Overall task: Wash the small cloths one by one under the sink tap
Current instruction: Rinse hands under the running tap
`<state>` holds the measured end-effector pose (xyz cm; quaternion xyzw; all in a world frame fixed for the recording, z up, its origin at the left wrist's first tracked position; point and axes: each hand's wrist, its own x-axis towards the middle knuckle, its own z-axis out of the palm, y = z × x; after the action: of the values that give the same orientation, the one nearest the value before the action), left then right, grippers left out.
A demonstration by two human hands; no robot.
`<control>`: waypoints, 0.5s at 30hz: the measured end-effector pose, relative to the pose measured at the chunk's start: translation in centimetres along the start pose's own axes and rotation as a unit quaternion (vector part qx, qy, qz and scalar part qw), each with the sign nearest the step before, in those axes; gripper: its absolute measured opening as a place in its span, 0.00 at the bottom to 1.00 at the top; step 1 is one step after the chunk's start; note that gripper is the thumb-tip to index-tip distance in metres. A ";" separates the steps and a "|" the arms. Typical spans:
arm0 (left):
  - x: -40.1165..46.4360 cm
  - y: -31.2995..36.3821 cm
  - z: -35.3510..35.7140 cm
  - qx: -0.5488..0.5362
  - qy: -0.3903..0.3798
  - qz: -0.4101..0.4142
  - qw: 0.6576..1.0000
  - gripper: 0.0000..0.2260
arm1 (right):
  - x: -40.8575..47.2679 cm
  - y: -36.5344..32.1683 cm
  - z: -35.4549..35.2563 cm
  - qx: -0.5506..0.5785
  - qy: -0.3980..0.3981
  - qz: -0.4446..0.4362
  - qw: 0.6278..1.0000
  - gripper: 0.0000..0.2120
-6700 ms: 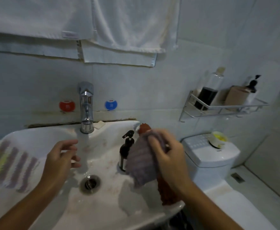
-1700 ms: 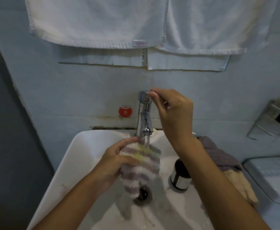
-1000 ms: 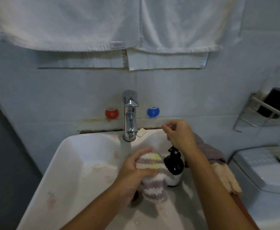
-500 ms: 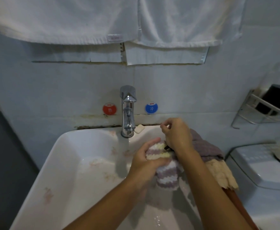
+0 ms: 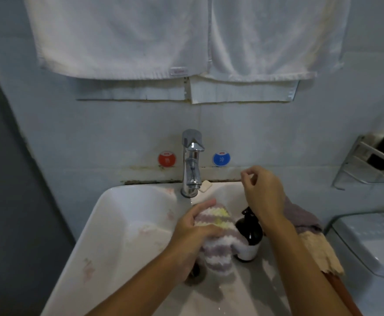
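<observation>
Over white sink, left hand gripping striped cloth, fingers and thumb curling round its top, cloth hanging just below tap, above drain. Right hand hovering above dark pump bottle, fingers loosely curling, holding nothing. Grey and beige cloths lying on sink's right rim.

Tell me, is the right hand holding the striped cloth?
No, the left hand grips the striped cloth, while the right hand hovers above the pump bottle, holding nothing.

drain half hidden, rack cut off
</observation>
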<state>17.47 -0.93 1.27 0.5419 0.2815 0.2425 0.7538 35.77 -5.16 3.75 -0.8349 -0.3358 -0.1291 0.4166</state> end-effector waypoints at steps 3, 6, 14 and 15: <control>0.0 0.9 -2.5 0.032 -0.002 0.002 0.999 0.24 | -0.2 -0.8 -1.1 0.003 0.006 -0.056 0.998 0.08; 0.2 1.7 -5.0 0.089 0.007 0.036 0.995 0.27 | -1.3 -2.8 -1.9 0.013 -0.030 -0.121 0.992 0.06; 0.9 2.9 -8.8 0.128 0.028 0.065 0.989 0.27 | -6.3 -6.8 1.9 0.102 -0.339 -0.084 0.932 0.13; 0.7 3.0 -9.0 0.126 0.020 0.069 0.989 0.28 | -6.3 -6.4 2.5 0.106 -0.363 -0.052 0.924 0.18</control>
<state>11.66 6.55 1.73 0.6455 0.2868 0.2678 0.6552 26.70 -3.34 2.97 -0.7568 -0.5186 0.1975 0.3453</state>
